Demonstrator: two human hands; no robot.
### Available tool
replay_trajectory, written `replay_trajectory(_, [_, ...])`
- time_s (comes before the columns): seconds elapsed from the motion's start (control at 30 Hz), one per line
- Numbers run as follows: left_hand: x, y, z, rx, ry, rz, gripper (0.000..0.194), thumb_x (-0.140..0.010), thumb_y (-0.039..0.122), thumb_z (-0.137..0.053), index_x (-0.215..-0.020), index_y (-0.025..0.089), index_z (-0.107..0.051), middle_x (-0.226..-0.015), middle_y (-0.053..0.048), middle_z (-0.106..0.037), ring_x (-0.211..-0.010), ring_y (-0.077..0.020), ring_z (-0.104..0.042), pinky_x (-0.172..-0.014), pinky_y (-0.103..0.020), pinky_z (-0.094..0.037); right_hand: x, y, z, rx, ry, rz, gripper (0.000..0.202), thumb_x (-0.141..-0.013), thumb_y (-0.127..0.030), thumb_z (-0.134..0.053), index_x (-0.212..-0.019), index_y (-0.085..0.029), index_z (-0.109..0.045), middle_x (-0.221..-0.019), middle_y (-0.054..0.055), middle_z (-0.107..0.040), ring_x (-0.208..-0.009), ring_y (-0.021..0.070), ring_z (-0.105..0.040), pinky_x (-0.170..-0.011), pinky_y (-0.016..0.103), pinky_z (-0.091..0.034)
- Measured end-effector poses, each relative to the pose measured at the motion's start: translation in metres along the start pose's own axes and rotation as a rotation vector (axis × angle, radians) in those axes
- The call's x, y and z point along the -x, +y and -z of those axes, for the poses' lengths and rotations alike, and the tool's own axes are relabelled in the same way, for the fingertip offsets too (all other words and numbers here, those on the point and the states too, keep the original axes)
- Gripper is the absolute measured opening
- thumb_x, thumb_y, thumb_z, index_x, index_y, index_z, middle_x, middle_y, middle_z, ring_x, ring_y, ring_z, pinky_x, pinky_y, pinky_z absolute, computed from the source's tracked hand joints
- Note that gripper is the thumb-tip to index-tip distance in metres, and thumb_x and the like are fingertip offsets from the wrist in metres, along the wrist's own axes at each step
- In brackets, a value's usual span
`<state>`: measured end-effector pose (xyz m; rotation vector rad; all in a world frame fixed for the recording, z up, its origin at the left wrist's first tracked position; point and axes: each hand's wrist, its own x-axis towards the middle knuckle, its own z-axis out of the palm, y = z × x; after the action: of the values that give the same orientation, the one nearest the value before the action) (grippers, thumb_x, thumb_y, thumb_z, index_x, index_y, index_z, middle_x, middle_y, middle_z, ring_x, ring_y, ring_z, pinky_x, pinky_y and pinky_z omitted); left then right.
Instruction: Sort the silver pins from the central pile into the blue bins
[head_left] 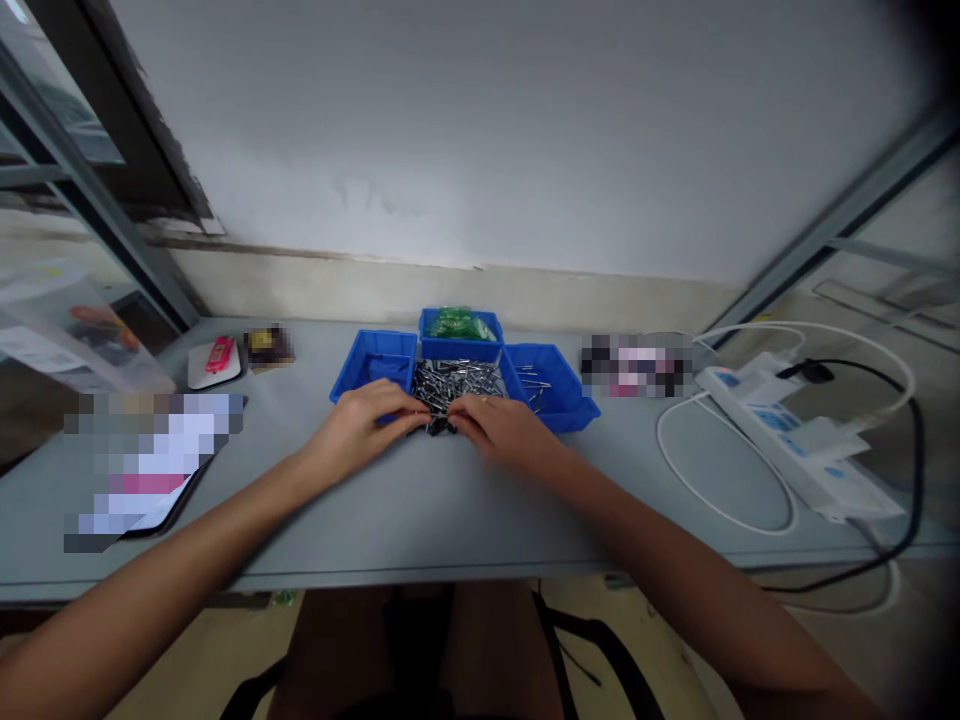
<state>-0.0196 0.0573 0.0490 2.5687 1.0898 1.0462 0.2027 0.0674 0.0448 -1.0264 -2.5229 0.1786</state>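
Observation:
A heap of thin metal pieces (pixel 459 378) lies on the grey table between blue trays. At its front edge my left hand (pixel 367 425) is closed in a pinch, on something too small to make out. My right hand (pixel 499 425) pinches close beside it, its fingertips nearly meeting the left ones; what they hold is hidden. Dark small pieces (pixel 439 427) lie under the fingertips. The left blue tray (pixel 360 360) is behind my left hand. The right blue tray (pixel 562 395) holds a few metal pieces. Green packets (pixel 459 323) fill the back blue tray (pixel 461 350).
A tablet-like device (pixel 191 490) lies at the left, near a clear plastic container (pixel 82 330) and a pink item (pixel 220 354) on a white pad. At the right are a white power strip (pixel 802 450) and looping cables (pixel 720 500). A wall (pixel 480 150) rises behind the table.

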Motion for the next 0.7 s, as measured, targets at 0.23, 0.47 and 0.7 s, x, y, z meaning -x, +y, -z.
replay_trajectory(0.23, [0.002, 0.008, -0.007, 0.160, 0.078, 0.024, 0.019, -0.086, 0.030, -0.056, -0.092, 0.017, -0.069, -0.081, -0.004, -0.069, -0.075, -0.0132, -0.061, -0.070, -0.025, -0.049, -0.001, -0.004, 0.001, -0.124, -0.055, -0.049, 0.017, -0.094, -0.026, -0.040, -0.099, -0.017, -0.054, -0.083, 0.003, -0.065, -0.076, 0.0149, -0.061, -0.068, 0.026, -0.042])
replay_trajectory(0.47, [0.006, 0.018, -0.011, 0.268, -0.028, 0.152, 0.018, -0.091, 0.026, -0.045, -0.096, 0.015, -0.058, -0.087, -0.004, -0.067, -0.079, -0.0121, -0.062, -0.072, -0.023, -0.050, 0.001, -0.010, -0.002, -0.153, -0.032, -0.006, 0.016, -0.092, -0.031, -0.047, -0.092, -0.018, -0.056, -0.082, 0.003, -0.065, -0.075, 0.0139, -0.060, -0.067, 0.025, -0.042])
replay_trajectory(0.7, [0.002, 0.007, -0.010, 0.102, -0.103, 0.099, 0.020, -0.090, 0.029, -0.049, -0.096, 0.017, -0.063, -0.089, -0.002, -0.068, -0.082, -0.0128, -0.062, -0.075, -0.025, -0.049, 0.000, -0.002, 0.004, -0.180, 0.105, 0.052, 0.022, -0.093, -0.030, -0.045, -0.108, -0.018, -0.054, -0.093, 0.005, -0.066, -0.081, 0.0141, -0.061, -0.072, 0.026, -0.045])
